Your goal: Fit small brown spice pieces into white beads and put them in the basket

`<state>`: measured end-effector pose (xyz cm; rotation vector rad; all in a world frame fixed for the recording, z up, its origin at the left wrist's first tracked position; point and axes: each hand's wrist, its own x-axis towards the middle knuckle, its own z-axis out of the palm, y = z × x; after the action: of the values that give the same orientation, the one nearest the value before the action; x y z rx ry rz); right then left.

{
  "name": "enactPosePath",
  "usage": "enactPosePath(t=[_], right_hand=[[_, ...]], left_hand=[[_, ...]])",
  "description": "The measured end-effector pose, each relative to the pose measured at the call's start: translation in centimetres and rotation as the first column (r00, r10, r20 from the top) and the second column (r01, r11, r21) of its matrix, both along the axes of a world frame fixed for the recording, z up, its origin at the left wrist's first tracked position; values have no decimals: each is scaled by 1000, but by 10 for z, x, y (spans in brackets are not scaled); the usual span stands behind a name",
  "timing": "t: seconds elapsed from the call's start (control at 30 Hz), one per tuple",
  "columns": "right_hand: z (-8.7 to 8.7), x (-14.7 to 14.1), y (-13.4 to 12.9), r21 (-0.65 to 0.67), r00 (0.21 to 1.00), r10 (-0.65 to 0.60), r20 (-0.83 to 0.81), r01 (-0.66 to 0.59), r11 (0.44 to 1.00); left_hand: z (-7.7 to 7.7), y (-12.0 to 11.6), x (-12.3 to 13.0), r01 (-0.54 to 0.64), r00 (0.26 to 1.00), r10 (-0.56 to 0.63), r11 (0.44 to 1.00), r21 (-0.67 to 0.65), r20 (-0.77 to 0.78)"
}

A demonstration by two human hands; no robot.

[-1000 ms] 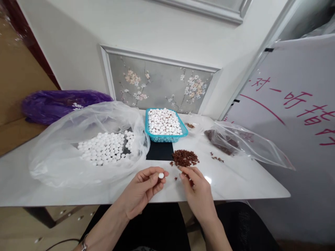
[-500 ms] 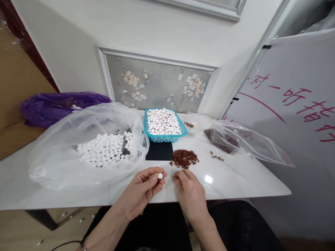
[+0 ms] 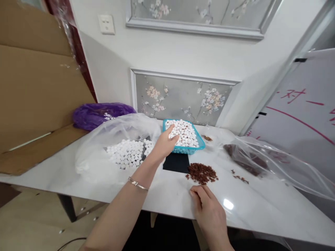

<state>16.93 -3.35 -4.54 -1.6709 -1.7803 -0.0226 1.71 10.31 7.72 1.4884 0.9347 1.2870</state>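
Now the left hand (image 3: 165,142) is out over the blue basket (image 3: 201,144), its thumb and forefinger spread apart above the white balls (image 3: 184,134) heaped inside! Half a second ago those fingers were pinching a single ball low over the near side of the table (image 3: 175,198); no ball shows between them now. Down at the right hand (image 3: 211,213), the fingers stay curled in close, tips just short of the reddish-brown pile (image 3: 202,173), and whether they pinch a piece I cannot tell. Moving up the left arm, the silver bracelet (image 3: 137,183) comes into fuller view as the arm stretches past the clear plastic bag (image 3: 90,153), more white balls gathered inside it. Under the basket's near side sits the black mat (image 3: 176,163), the pile just beside it. Farther right lies the bag of brown pieces (image 3: 246,161), and over at the back left, the purple bag (image 3: 86,116). And the view itself has swung: a wall socket (image 3: 106,24) appears, with much more cardboard (image 3: 34,87) showing at the left!
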Motion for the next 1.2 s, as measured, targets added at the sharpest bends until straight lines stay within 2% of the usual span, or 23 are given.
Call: enactPosePath(t=[0.1, 0.23, 0.3, 0.4, 0.5, 0.77, 0.9, 1.03, 1.2], right_hand=[[0, -2, -1, 15, 1000, -21, 10, 21, 1000], [4, -6, -1, 16, 998, -59, 30, 59, 998], [5, -6, -1, 18, 997, -71, 38, 70, 997], [6, -7, -1, 17, 995, -85, 45, 85, 996], [6, -7, -2, 23, 995, -83, 53, 81, 996], [6, -7, -1, 29, 995, -85, 42, 84, 996], [8, -7, -2, 39, 995, -86, 46, 84, 996], [9, -7, -2, 29, 996, -77, 41, 76, 997], [5, -8, -2, 29, 996, -89, 5, 89, 996]], left_hand=[[2, -12, -47, -104, 949, 119, 992, 64, -292], [-3, -30, -97, -124, 799, 147, 989, 79, -583], [-9, -35, -107, -127, 692, 141, 989, 72, -708], [-20, -37, -110, -128, 524, 130, 989, 73, -842], [-28, -36, -106, -112, 442, 122, 990, 80, -889], [-31, -35, -107, -100, 346, 172, 984, 146, -923], [-31, -33, -108, -56, 314, 134, 991, 123, -940], [-31, -34, -106, 10, 326, 75, 996, 83, -942], [-33, -35, -105, -36, 377, 135, 991, 131, -916]])
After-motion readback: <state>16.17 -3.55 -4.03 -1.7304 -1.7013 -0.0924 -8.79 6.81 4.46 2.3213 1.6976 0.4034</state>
